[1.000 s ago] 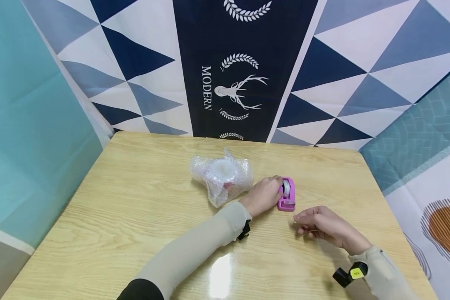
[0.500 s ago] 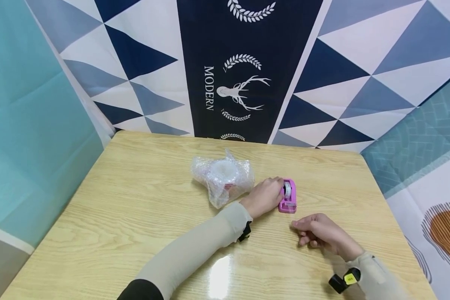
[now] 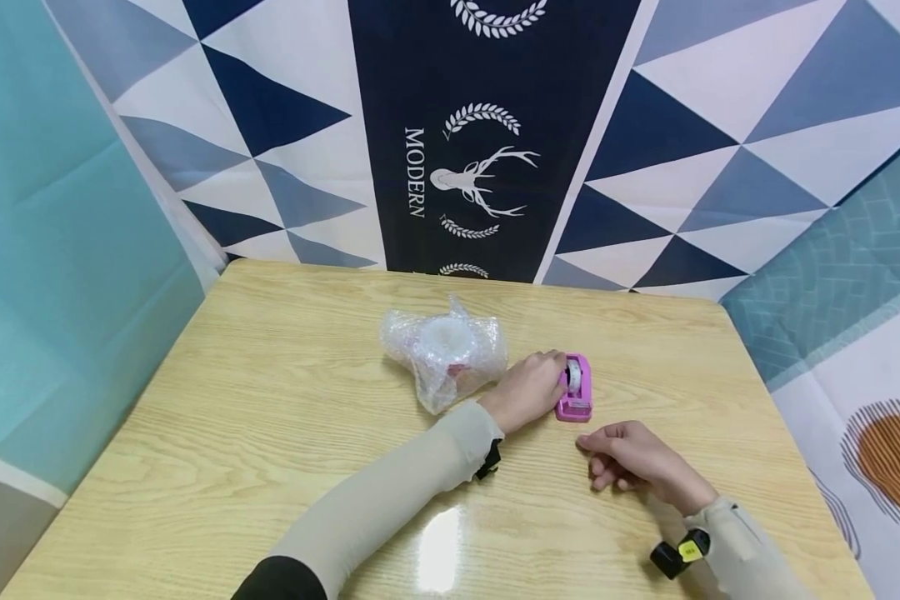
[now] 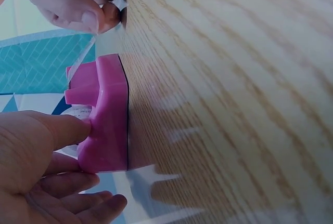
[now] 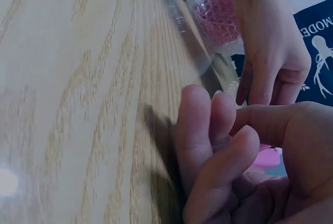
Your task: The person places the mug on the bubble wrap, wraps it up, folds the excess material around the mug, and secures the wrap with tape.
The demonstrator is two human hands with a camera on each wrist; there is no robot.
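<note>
A pink tape dispenser [image 3: 583, 392] stands on the table, and my left hand [image 3: 528, 390] grips it from its left side. In the left wrist view, the thumb of the left hand [image 4: 36, 156] presses on the dispenser's pink body [image 4: 106, 120]. A short strip of clear tape [image 4: 81, 62] runs from the dispenser's cutting edge to the fingertips of my right hand [image 4: 70, 0], which pinch its end. In the head view my right hand [image 3: 641, 458] is just in front of the dispenser, at its lower right. The fingers of the right hand [image 5: 218, 167] hide most of the dispenser in the right wrist view.
A bundle in bubble wrap [image 3: 450, 350] lies left of the dispenser, close to the left hand; something red shows through the wrap [image 5: 213, 18]. The wooden table [image 3: 270, 400] meets a patterned cloth backdrop [image 3: 480, 167] at its far edge.
My right hand has shifted slightly to the left, its fingertips still pinched. The left hand, the tape dispenser and the wrapped bundle have stayed in place.
</note>
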